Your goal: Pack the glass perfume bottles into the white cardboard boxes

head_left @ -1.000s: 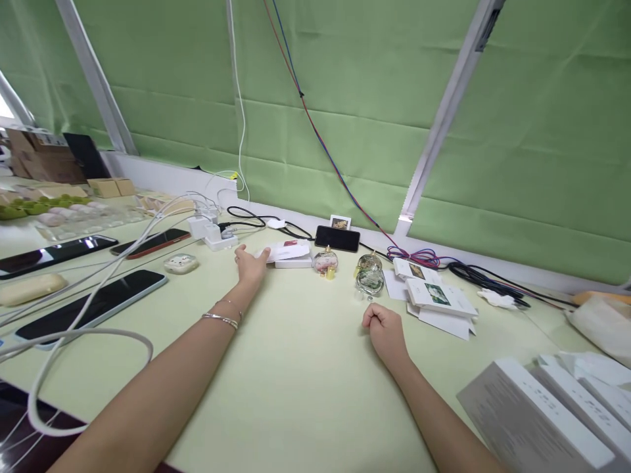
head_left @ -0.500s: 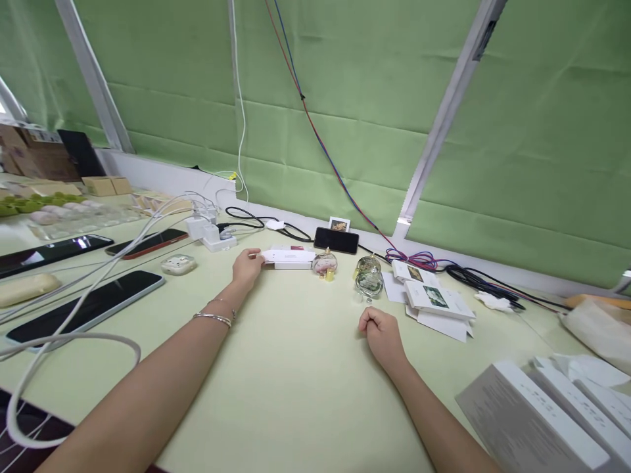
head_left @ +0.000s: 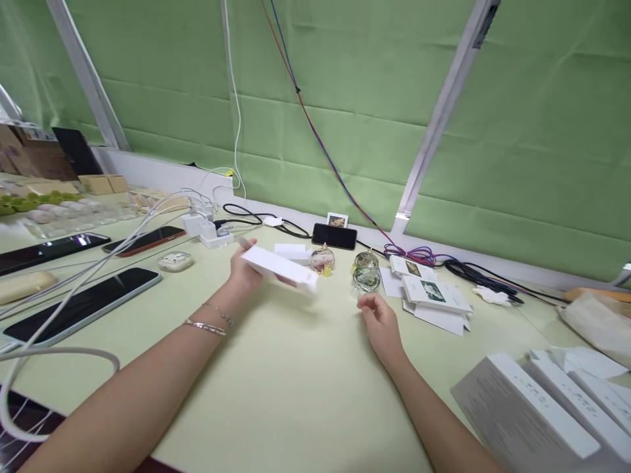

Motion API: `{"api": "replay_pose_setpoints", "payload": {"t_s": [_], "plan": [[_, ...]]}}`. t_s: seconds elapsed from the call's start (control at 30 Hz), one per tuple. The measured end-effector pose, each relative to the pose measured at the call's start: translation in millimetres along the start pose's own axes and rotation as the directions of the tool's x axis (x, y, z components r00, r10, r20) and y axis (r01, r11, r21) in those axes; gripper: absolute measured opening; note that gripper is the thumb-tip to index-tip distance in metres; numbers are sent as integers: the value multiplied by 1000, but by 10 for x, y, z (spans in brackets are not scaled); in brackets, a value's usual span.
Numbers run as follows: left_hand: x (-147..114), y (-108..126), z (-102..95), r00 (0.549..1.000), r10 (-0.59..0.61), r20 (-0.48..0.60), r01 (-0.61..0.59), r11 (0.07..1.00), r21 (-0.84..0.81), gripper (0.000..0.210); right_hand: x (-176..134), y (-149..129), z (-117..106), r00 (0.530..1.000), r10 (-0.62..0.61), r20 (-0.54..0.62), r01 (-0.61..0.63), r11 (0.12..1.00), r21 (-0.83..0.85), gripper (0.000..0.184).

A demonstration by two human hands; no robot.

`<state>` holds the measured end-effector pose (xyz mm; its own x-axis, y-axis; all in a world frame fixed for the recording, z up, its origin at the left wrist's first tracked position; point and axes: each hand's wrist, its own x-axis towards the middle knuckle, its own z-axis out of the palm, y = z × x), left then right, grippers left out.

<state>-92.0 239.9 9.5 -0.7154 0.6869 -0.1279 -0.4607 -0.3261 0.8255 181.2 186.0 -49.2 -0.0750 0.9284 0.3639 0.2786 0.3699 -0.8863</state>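
The fingers of the left hand [head_left: 245, 268] are bent and gripping one end of a slim white box [head_left: 279, 268]; some of the fingertips are hidden behind it. The fingers of the right hand [head_left: 380, 323] are curled loosely into a half-closed fist, the thumb close to the index finger; whether anything lies inside the curl cannot be told.

The slim white box is in front of the person, left of centre, and appears raised above the pale table [head_left: 296, 394]. Its long axis runs from the left hand out to the right, slanting a little toward the viewer, so the free end points right and sits lower in view. That end is blurred; a dark reddish patch shows along the lower side.

Just behind it, a second white box [head_left: 290, 251] lies on the table, lengthwise from left to right. Next to that stands a round pinkish bottle [head_left: 321, 259] with a small gold cap [head_left: 327, 270] in front. Two rounded glass bottles, the nearer one greenish [head_left: 366, 279], stand just beyond the right hand. Farther right lie flat picture boxes [head_left: 436, 293]. A black phone [head_left: 334, 236] rests at the back.
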Motion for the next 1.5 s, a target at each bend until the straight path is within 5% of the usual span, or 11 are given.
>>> {"api": "replay_pose_setpoints", "payload": {"t_s": [0.17, 0.27, 0.33, 0.43, 0.53, 0.63, 0.7, 0.77, 0.93, 1.1, 1.5], "plan": [[-603, -190, 134, 947, -185, 264, 137, 972, 190, 12, -129, -107, 53, 968, -249, 42, 241, 960, 142, 47], [-753, -321, 122, 863, -306, 402, 128, 902, 412, 17, -180, -154, 93, 982, -184, 50, 174, 972, 158, 42], [-753, -376, 86, 849, -280, 449, -39, 814, 580, 15, -162, -158, 99, 999, -46, -3, 46, 988, 150, 38], [-738, -398, 37, 838, 41, 544, -458, 594, 661, 29, -82, -118, 81, 984, 159, -77, -143, 973, 179, 33], [-800, -391, 14, 633, 221, 742, -754, 392, 527, 35, -19, -52, 65, 946, 315, -77, -301, 941, 155, 24], [-893, -413, -6, 304, -23, 952, -924, 237, 300, 37, -27, -4, 69, 966, 239, -99, -244, 969, -42, 19], [-922, -439, -35, 167, -222, 961, -971, 131, 199, 41, -63, 16, 78, 985, 129, -115, -147, 975, -168, 17], [-901, -456, -80, 175, -301, 937, -976, 69, 205, 51, -104, 31, 80, 992, 74, -106, -98, 966, -239, 19], [-656, -412, -213, 441, -250, 862, -879, 75, 471, 64, -175, 21, 27, 998, 63, 14, -55, 941, -333, 29], [-552, -329, -246, 534, -226, 815, -813, 129, 568, 53, -232, -33, -40, 983, 93, 158, -21, 912, -409, 41], [-883, -289, -286, 312, -334, 890, -913, 154, 378, 55, -240, 116, -35, 998, 30, -61, -57, 867, -494, 37]]}}
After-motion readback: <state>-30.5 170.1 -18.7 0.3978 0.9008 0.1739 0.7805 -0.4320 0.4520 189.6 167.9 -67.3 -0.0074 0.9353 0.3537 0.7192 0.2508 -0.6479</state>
